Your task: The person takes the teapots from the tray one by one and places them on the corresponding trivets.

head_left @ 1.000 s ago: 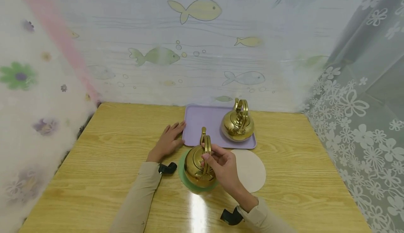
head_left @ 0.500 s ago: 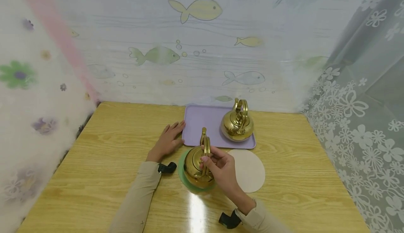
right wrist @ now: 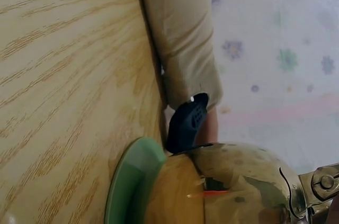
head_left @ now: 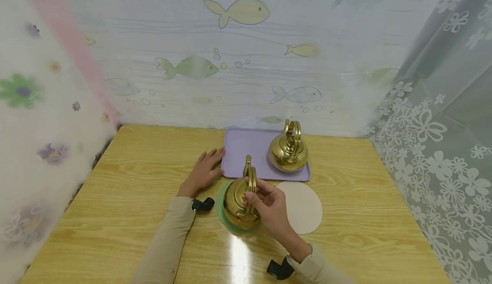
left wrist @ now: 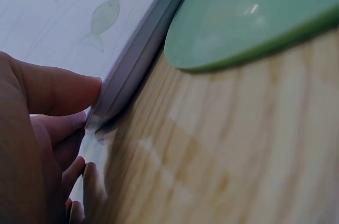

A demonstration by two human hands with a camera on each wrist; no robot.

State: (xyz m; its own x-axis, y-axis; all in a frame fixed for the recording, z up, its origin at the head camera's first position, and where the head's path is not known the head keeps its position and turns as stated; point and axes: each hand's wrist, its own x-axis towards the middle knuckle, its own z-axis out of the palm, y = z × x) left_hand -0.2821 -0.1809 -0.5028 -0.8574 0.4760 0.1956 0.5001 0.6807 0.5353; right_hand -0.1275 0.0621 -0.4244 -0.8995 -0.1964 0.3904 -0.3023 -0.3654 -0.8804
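The right hand [head_left: 273, 209] pinches the handle [head_left: 251, 180] of a shiny round gold metal kettle [head_left: 233, 205], which seems to rest on a flat round green disc [head_left: 221, 215]; the left hand [head_left: 201, 173] touches the left edge of an oblong purple tray [head_left: 242, 143], fingers straight. A second gold kettle [head_left: 286, 156] already sits near its front right corner, the first isn't let go yet, and hardly anything has moved since a second ago.
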